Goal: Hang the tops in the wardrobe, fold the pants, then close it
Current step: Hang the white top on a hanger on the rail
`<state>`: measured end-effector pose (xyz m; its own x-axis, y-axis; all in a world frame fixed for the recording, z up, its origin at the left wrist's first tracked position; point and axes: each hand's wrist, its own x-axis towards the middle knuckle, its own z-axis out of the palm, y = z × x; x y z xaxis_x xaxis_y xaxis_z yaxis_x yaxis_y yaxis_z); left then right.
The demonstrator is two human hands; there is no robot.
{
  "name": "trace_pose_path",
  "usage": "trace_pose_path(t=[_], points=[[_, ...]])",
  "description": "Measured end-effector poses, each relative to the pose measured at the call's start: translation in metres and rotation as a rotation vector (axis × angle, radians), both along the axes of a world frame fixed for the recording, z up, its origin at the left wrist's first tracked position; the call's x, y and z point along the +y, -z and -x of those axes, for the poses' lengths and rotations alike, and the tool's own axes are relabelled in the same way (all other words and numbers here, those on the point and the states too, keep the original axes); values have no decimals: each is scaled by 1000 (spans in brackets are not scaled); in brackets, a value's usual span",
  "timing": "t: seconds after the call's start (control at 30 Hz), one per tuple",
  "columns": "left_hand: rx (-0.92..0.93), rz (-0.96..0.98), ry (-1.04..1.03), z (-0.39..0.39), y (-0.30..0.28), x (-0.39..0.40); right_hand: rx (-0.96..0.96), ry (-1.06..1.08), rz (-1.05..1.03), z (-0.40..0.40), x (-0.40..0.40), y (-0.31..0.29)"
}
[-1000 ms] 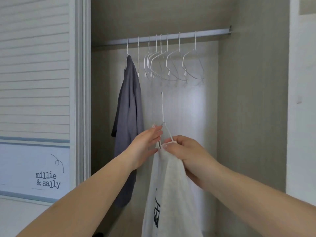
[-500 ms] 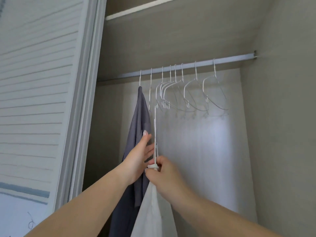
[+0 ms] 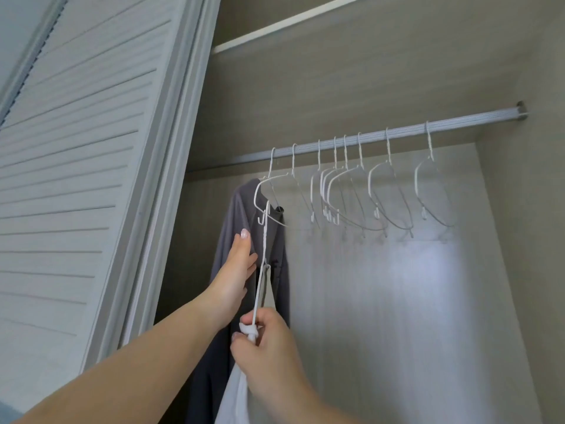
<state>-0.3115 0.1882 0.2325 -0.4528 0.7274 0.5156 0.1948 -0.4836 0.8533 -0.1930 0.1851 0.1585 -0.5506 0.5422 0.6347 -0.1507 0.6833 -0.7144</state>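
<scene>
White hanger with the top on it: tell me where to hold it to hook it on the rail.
Grip the white hanger at its neck from below, where the right hand already pinches it: its hook points up toward the rail.

Upper shelf point(image 3: 290, 19): a pale front edge is seen above the hanging space, running toward the top right.
Shelf underside: a grey-beige wood-grain panel is seen.
Back panel point(image 3: 382, 301): pale wood grain is lit by a soft bright patch at the middle.
Right side panel point(image 3: 526, 270): the same grain is shown.
</scene>
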Motion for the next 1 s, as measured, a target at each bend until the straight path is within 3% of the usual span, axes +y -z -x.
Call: trace_pose_path(t=[0.17, 0.53, 1.0], points=[[23, -43, -4, 22, -14, -1, -8, -8, 51, 36, 1, 12], [65, -122, -67, 41, -25, -19, -26, -19, -40, 89, -7, 47], [99, -194, -185, 40, -74, -6, -19, 41, -83, 98, 15, 22]])
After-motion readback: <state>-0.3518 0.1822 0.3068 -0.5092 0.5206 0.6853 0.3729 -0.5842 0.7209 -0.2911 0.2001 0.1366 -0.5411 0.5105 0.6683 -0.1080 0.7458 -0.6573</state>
